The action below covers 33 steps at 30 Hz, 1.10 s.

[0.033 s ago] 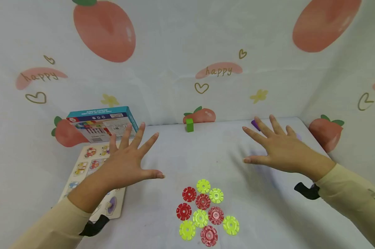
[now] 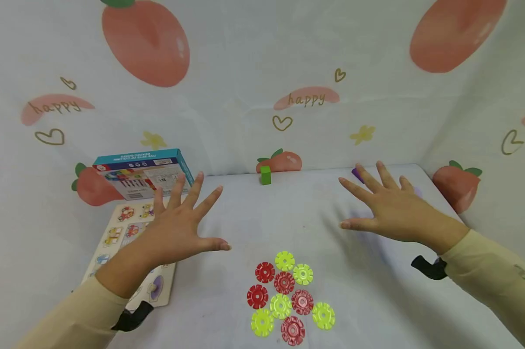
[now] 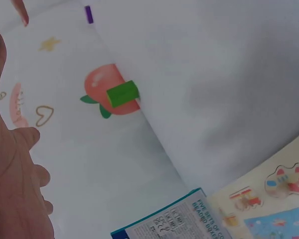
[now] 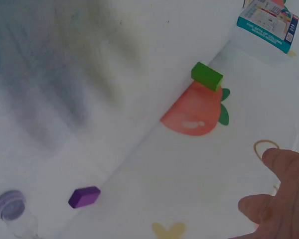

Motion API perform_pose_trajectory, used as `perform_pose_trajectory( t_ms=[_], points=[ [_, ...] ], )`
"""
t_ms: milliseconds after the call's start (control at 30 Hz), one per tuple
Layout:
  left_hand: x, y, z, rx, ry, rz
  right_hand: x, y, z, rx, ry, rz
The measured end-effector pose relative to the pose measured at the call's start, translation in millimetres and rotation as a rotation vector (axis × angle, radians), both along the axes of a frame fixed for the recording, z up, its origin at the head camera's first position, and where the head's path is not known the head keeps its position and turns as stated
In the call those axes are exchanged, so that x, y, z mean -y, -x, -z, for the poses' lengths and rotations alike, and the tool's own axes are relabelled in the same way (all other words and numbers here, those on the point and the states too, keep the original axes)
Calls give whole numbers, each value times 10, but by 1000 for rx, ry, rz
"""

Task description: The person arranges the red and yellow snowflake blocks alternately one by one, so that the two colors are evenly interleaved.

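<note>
My left hand (image 2: 177, 230) hovers with fingers spread above a wooden puzzle board (image 2: 164, 296) on the left, hiding part of it. My right hand (image 2: 393, 208), fingers also apart, hangs over the right side of the table and holds nothing. A purple block (image 4: 84, 197) lies just beyond its fingertips, partly covered by them in the head view. Between the hands and closer to me lies a cluster of flat notched discs, several yellow-green (image 2: 262, 323) and several red (image 2: 293, 330). Neither hand touches them.
A green block (image 2: 265, 175) stands at the table's back edge. A blue-topped cardboard box (image 2: 149, 174) leans at the back left, behind the board. In the right wrist view, a clear bottle with a lilac cap (image 4: 11, 205) stands near the purple block. Printed cloth (image 2: 227, 72) hangs behind the table.
</note>
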<state>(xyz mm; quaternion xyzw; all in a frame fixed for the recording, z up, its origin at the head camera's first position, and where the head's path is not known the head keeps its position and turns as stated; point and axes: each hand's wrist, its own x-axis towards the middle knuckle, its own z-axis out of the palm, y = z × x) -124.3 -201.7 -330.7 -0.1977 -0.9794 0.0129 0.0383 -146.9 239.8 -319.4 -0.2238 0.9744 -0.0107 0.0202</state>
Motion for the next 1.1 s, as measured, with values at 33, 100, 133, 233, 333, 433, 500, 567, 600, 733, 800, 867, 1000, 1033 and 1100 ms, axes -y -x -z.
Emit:
perform_pose_trajectory(
  t_ms=[33, 100, 133, 233, 333, 433, 500, 567, 600, 733, 800, 867, 1000, 1033, 1100],
  points=[
    [2, 9, 10, 1, -4, 0, 8, 3, 6, 1, 5, 0],
    [9, 23, 29, 6, -14, 0, 29, 11, 26, 2, 19, -3],
    [12, 32, 43, 11, -24, 2, 49, 18, 42, 4, 33, -7],
    [12, 48, 93, 34, -82, 15, 124, 32, 109, 13, 96, -28],
    [-26, 47, 166, 69, -177, 42, 225, 40, 210, 36, 192, -64],
    [-97, 42, 322, 99, -273, 76, 354, 34, 357, 87, 325, -125],
    [-158, 20, 467, 136, -341, 97, 458, 12, 504, 151, 426, -159],
    [-235, -25, 636, 194, -431, 103, 562, -21, 685, 236, 512, -177],
    [-282, -53, 723, 231, -482, 99, 614, -43, 782, 285, 545, -177],
    [-488, -160, 1058, 391, -674, 72, 808, -111, 1156, 432, 604, -178],
    [-567, -192, 1207, 422, -688, 75, 889, -127, 1304, 441, 605, -194],
    [-620, -206, 1326, 407, -658, 99, 948, -135, 1424, 395, 603, -212],
    [-675, -194, 1472, 313, -590, 145, 1009, -157, 1549, 305, 599, -197],
    [-682, -191, 1489, 301, -595, 144, 1016, -160, 1569, 302, 601, -191],
    [-690, -192, 1507, 299, -616, 125, 1033, -165, 1587, 319, 619, -169]
  ],
)
